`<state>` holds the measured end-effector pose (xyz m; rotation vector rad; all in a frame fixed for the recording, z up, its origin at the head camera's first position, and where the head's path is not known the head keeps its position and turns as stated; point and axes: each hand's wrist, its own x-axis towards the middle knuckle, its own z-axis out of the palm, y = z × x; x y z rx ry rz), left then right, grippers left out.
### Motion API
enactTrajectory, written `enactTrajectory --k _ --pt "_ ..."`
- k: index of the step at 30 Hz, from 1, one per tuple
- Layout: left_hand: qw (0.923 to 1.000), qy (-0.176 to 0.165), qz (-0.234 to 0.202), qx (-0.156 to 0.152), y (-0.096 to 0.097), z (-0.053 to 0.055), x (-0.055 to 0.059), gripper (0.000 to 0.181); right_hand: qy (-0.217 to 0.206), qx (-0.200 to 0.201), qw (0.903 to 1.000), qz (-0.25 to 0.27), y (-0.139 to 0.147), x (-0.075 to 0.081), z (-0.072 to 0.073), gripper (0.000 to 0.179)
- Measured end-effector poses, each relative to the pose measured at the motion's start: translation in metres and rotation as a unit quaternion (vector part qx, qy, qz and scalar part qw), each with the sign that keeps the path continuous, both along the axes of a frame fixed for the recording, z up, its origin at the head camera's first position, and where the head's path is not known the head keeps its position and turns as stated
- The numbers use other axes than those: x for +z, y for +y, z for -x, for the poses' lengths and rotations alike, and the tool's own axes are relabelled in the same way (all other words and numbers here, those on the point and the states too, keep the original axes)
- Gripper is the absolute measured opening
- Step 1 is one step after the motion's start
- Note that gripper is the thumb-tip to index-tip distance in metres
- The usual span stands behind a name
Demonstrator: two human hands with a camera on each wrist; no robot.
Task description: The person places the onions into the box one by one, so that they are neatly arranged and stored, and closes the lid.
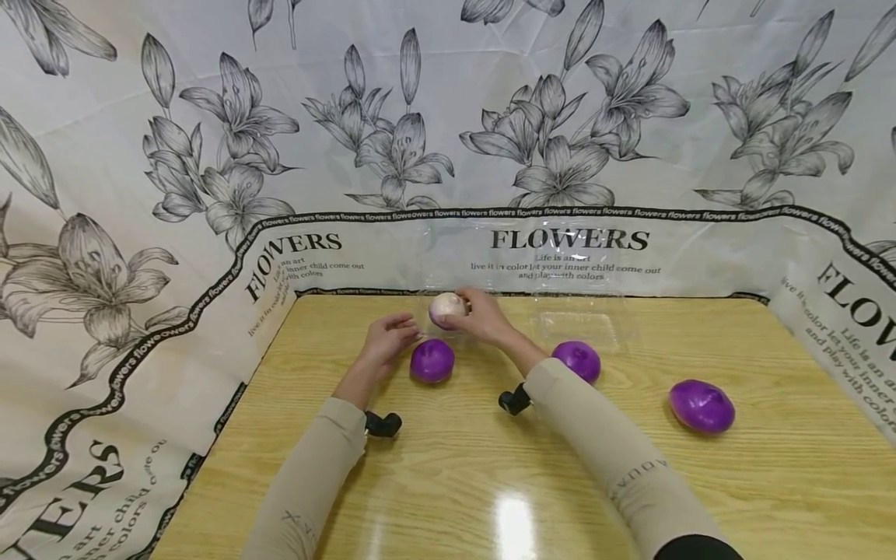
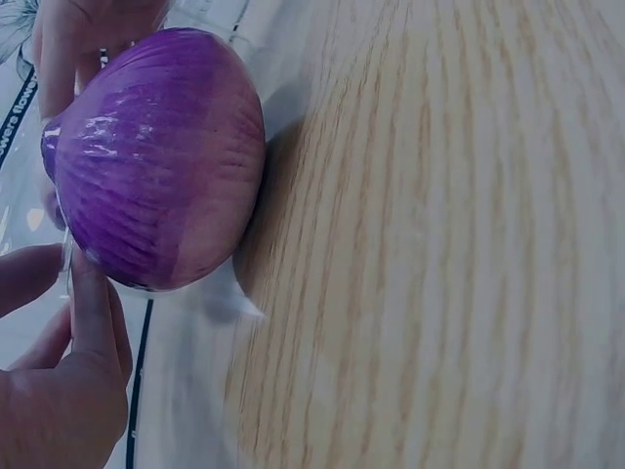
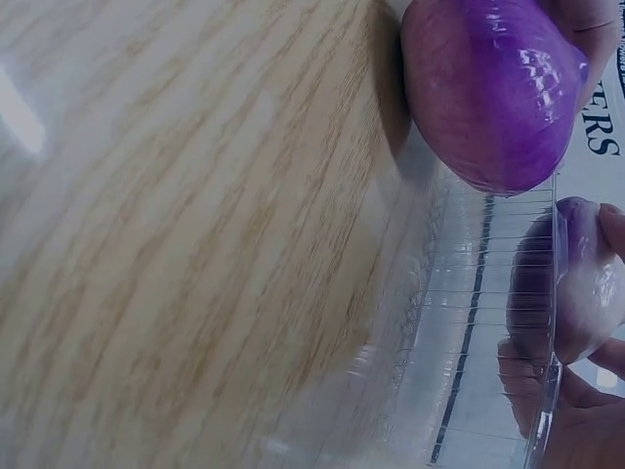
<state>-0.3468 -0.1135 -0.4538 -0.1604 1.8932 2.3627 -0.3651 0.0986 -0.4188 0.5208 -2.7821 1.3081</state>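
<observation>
In the head view, my right hand point(image 1: 484, 317) grips a white-and-purple onion point(image 1: 446, 305) over a clear plastic box point(image 1: 467, 336) at the back of the table. The right wrist view shows this onion point(image 3: 584, 293) at the box's rim point(image 3: 559, 322), fingers and thumb around it. My left hand point(image 1: 387, 341) is at the box's left side; in the left wrist view its thumb and fingers point(image 2: 93, 303) pinch the thin clear edge. A glossy purple onion point(image 1: 432, 362) rests on the table just in front of the box, between my hands.
Another purple onion point(image 1: 577, 361) lies beyond my right forearm, and one more point(image 1: 702, 406) farther right. A second clear box point(image 1: 577, 328) stands at the back with its lid raised. Flower-printed cloth point(image 1: 570, 179) hangs behind the wooden table point(image 1: 448, 482).
</observation>
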Motion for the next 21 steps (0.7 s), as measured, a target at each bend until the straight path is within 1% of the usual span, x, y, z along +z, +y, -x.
enactTrajectory --k 4,7,14,18,21 --pt "1.0000 -0.003 0.008 -0.002 -0.001 0.000 0.001 0.046 0.001 0.009 0.9995 -0.029 -0.003 -0.001 0.005 0.071" --pt "0.9999 -0.003 0.008 -0.005 0.000 0.001 0.001 0.046 0.004 0.009 0.9991 -0.041 -0.005 -0.003 0.009 0.072" --pt "0.9998 -0.009 0.012 -0.011 0.001 0.002 0.000 0.046 0.001 0.012 0.9982 -0.058 -0.009 -0.007 0.016 0.071" --pt "0.9998 -0.012 0.017 -0.006 0.000 0.003 0.001 0.045 -0.003 0.017 0.9978 -0.064 -0.014 -0.006 0.018 0.070" --pt "0.9997 -0.012 0.020 -0.001 0.000 0.002 0.000 0.046 -0.011 0.013 0.9975 -0.069 -0.016 -0.008 0.017 0.070"
